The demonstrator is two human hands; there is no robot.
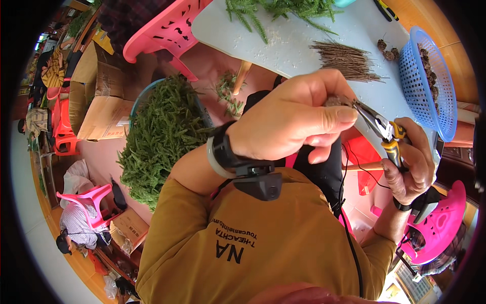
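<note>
My left hand is raised over my lap, its thumb and forefinger pinching a small brown pine cone, mostly covered by the fingers. In my right hand are pliers with yellow and black handles. The tips of the pliers meet the pine cone at my left fingertips; whether they grip a wire there I cannot tell. Beyond my hands, on the pale table, lies a bundle of thin brown stems. Several loose pine cones lie beside it.
A blue mesh basket of pine cones stands at the table's right edge. Green sprigs lie at the far side. To my left is a tub heaped with greenery, with a cardboard box and pink chair nearby.
</note>
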